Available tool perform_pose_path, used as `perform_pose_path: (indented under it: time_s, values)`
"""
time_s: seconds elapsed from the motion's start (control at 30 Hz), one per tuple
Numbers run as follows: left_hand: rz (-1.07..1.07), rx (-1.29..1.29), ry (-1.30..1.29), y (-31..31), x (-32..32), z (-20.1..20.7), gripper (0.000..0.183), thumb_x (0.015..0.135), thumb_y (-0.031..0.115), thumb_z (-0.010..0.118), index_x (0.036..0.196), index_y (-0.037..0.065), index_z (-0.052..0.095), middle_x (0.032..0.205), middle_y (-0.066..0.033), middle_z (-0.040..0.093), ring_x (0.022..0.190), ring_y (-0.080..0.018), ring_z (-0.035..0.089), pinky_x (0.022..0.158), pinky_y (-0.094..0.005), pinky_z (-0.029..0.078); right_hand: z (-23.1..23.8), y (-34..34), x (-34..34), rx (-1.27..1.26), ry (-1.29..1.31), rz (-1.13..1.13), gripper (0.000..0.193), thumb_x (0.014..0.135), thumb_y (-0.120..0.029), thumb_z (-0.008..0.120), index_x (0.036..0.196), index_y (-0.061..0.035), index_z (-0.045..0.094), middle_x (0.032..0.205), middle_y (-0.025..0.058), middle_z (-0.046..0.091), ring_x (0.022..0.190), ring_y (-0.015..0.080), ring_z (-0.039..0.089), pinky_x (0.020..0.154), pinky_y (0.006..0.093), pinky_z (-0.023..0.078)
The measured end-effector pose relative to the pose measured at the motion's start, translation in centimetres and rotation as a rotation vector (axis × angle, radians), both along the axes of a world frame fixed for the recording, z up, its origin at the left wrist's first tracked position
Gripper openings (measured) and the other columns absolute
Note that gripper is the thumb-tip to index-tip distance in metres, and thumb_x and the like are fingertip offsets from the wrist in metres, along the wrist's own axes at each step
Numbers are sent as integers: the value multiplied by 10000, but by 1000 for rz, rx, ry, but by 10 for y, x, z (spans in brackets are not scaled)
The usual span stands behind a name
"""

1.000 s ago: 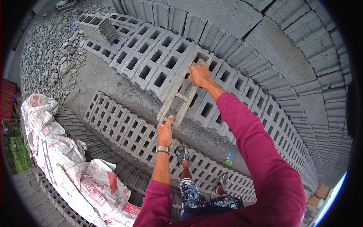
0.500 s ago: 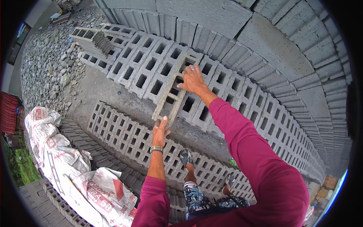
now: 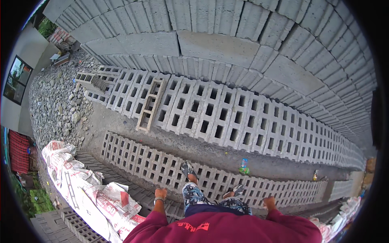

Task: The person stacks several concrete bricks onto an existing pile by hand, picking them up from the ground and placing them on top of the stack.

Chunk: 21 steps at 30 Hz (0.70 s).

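Observation:
My left hand [image 3: 160, 193], wearing a metal wristwatch, hangs low beside my left leg, its fingers curled with nothing showing in them. On the other side my right hand [image 3: 268, 201] is also lowered, loosely closed and apart from any block. A brownish hollow concrete block [image 3: 153, 95] lies across the top of the far row of grey hollow blocks [image 3: 202, 103], towards that row's left end. Neither hand touches it. My feet rest on the nearer row of hollow blocks [image 3: 139, 156].
A tall wall of stacked blocks [image 3: 219, 48] rises behind the far row. Gravel [image 3: 56, 93] covers the ground at left. White printed sacks [image 3: 93, 190] lie at lower left. A bottle [image 3: 244, 164] sits in the gap between the rows; a small block stack [image 3: 90, 81] stands at the far left.
Both hands have let go of the brownish block and dropped back to my sides. The block stays on the far row. My view has turned, showing more of the wall and row.

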<state>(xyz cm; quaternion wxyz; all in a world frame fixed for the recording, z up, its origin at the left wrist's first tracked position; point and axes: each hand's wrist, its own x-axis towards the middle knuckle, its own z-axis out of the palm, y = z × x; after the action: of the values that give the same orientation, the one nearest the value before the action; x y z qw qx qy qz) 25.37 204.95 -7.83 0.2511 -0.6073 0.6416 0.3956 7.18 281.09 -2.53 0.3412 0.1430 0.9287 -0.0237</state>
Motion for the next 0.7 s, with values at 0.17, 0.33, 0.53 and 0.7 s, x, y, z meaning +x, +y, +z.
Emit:
perform_pose_path:
  time_s: [0.17,0.33,0.53,0.7]
  values:
    - [-234,-97,254,91,-91,56,370,841,321,665,893,-46,677,693,-181,676,610,-310,666,601,-433,521,111,70,96,-575,239,-1037,251,901,-236,595,1048,-41,652,827,138,719,625,251,700,438,347,450]
    - [-153,291,607,266,-245,107,210,910,256,644,1000,66,652,724,-20,593,574,-146,578,440,-284,424,126,133,206,-602,524,-1410,247,861,-219,674,958,7,689,735,93,684,541,195,641,441,328,465]
    - [-747,501,521,517,-351,166,283,907,292,668,1073,62,660,823,-11,632,623,-115,602,465,-249,440,146,126,303,-536,586,-1753,254,887,-223,589,986,-18,703,782,98,705,558,175,648,438,279,414]
    - [-1062,499,365,643,-398,167,310,915,304,695,1079,50,628,850,-37,650,617,-118,627,443,-239,440,164,140,279,-622,795,-1868,242,896,-213,579,988,-28,703,787,91,708,602,164,667,490,274,443]
